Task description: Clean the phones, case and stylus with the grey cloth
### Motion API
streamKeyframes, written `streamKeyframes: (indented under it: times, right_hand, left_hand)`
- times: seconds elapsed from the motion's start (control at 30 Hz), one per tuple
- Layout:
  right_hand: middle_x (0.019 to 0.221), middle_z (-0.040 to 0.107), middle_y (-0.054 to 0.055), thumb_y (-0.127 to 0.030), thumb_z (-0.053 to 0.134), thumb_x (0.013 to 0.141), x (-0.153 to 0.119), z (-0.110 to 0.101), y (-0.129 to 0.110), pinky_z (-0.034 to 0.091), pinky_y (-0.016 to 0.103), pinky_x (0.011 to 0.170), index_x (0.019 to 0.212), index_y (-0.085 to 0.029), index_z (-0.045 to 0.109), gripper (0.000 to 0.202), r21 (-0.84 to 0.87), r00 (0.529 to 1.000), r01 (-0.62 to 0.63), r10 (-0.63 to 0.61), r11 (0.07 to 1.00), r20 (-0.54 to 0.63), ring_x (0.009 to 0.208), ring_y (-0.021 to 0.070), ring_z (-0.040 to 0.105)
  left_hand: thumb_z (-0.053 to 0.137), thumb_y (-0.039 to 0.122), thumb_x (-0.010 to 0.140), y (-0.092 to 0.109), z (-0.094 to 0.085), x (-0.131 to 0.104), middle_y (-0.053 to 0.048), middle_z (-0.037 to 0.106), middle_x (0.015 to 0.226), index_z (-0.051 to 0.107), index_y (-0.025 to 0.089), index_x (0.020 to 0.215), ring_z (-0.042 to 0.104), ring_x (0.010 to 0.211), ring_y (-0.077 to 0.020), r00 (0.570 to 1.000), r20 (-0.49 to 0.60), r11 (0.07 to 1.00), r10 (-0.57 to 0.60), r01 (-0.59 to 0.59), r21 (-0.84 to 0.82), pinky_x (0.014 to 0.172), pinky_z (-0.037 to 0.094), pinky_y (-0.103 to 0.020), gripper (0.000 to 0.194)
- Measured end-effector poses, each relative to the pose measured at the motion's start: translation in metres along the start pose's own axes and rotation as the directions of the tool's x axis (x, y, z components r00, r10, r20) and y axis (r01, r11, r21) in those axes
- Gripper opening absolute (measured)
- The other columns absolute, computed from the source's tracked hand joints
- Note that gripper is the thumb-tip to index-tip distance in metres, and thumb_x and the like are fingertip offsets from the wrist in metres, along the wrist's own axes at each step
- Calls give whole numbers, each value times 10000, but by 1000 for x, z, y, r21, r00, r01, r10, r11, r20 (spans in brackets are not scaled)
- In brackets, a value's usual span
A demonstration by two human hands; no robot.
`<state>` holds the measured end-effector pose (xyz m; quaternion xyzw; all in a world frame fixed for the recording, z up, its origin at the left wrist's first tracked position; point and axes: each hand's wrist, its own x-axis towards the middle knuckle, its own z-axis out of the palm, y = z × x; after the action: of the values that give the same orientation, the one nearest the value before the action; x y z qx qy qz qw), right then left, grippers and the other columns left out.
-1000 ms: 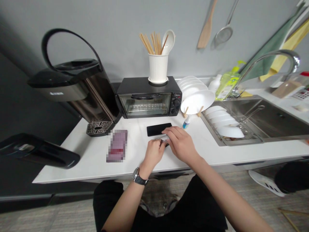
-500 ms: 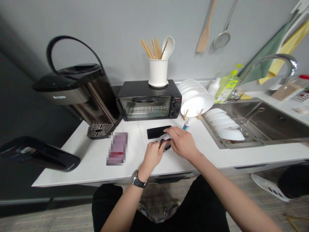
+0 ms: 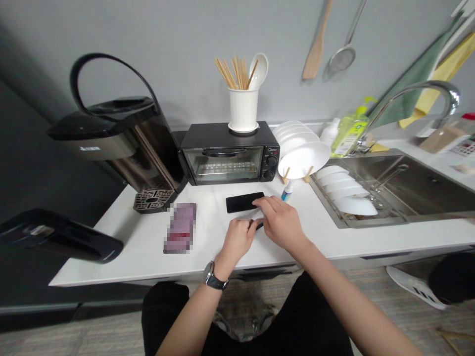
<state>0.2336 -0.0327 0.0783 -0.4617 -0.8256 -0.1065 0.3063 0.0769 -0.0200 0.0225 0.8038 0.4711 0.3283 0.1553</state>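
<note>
My left hand (image 3: 237,241) and my right hand (image 3: 280,221) meet over the counter, fingers closed together on a small black item (image 3: 260,225) that they mostly hide. A thin whitish piece (image 3: 254,214) shows between the fingers; its kind is unclear. Just beyond the hands lies a flat black rectangular slab (image 3: 243,202), perhaps a phone, with my right fingertips in front of its right end. A small white-and-blue bottle (image 3: 286,191) stands behind my right hand. To the left, a pixelated purple rectangle (image 3: 181,227) lies flat on the counter.
A black toaster oven (image 3: 222,165) carries a white utensil holder (image 3: 243,110). The water dispenser (image 3: 133,153) and a dark bottle-shaped thing (image 3: 63,237) occupy the left. White plates (image 3: 304,159) stand right of the oven, beside the sink (image 3: 426,185) holding bowls (image 3: 351,202). Someone's shoe (image 3: 415,287) shows below right.
My hands have shifted slightly and the black item between them has turned, so less of it shows. The small bottle is a little more exposed.
</note>
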Motion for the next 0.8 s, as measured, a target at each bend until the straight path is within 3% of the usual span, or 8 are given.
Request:
streamKeyframes:
  times: [0.07, 0.13, 0.3, 0.47, 0.53, 0.63, 0.7, 0.8]
  right_hand:
    - [963, 731, 91, -4, 510, 775, 0, -3, -3, 494, 364, 755, 1027, -176, 675, 346, 1, 994, -110, 110, 994, -20, 906, 261, 632]
    - [977, 730, 92, -13, 526, 782, 0, -2, -10, 497, 385, 833, 983, -182, 670, 300, 23, 992, -117, 118, 993, -52, 957, 269, 629]
    - [1061, 767, 33, -13, 473, 955, 6, 6, -13, 380, 432, 1154, 1031, -193, 681, 285, 81, 978, 195, -187, 977, -96, 1040, 202, 656]
    - [1048, 773, 43, -130, 541, 1025, 18, 4, 5, 489, 344, 865, 1034, -181, 700, 167, 46, 890, 456, -455, 889, -27, 903, 191, 661]
    - [1009, 764, 60, -99, 562, 971, 19, 0, 11, 479, 352, 799, 1108, -170, 694, 203, 49, 920, 388, -389, 921, 40, 889, 213, 658]
    - [983, 746, 78, -63, 592, 825, 14, -4, 15, 482, 353, 763, 1105, -152, 686, 309, 94, 988, 121, -129, 988, 89, 878, 237, 656]
    - [984, 742, 86, -58, 585, 764, 11, -4, 8, 493, 361, 786, 1042, -160, 692, 315, 115, 998, -33, 26, 993, 60, 893, 248, 655]
    - [1082, 740, 124, -57, 554, 745, 8, 2, -15, 472, 436, 993, 1097, -139, 694, 387, 148, 999, -41, 46, 988, -29, 1087, 293, 636]
  left_hand:
    - [520, 151, 990, 3, -1, 2, -70, 694, 621, 662, 196, 643, 662, 579, -199, 1000, 19, 1000, -10, 10, 14, 614, 460, -295, 377]
    - [528, 87, 934, 4, 0, 3, -68, 686, 613, 645, 189, 638, 654, 572, -198, 1000, 13, 1000, -5, 4, 19, 593, 437, -288, 334]
    - [519, 23, 845, 2, 2, 1, -101, 728, 743, 676, 160, 781, 695, 697, -230, 1000, -15, 1000, 5, -4, 31, 637, 474, -295, 218]
    - [529, 5, 805, -1, 4, 0, -116, 736, 805, 669, 153, 799, 711, 777, -240, 999, -53, 999, -8, 10, 31, 668, 498, -294, 203]
    - [541, 26, 837, 0, 2, -1, -87, 709, 725, 647, 167, 732, 686, 695, -217, 998, -56, 1000, -11, 12, 24, 645, 480, -284, 206]
    - [523, 88, 935, 2, 0, -3, -41, 657, 625, 638, 179, 691, 627, 577, -170, 998, -63, 1000, -19, 19, -4, 609, 446, -262, 284]
    - [509, 99, 955, 2, -1, -4, -34, 656, 624, 653, 178, 705, 615, 562, -161, 998, -66, 999, -16, 14, -28, 605, 443, -261, 299]
    - [514, 40, 890, 0, 0, -3, -48, 660, 625, 650, 174, 682, 614, 567, -184, 998, -60, 998, 4, -8, -59, 593, 450, -288, 282]
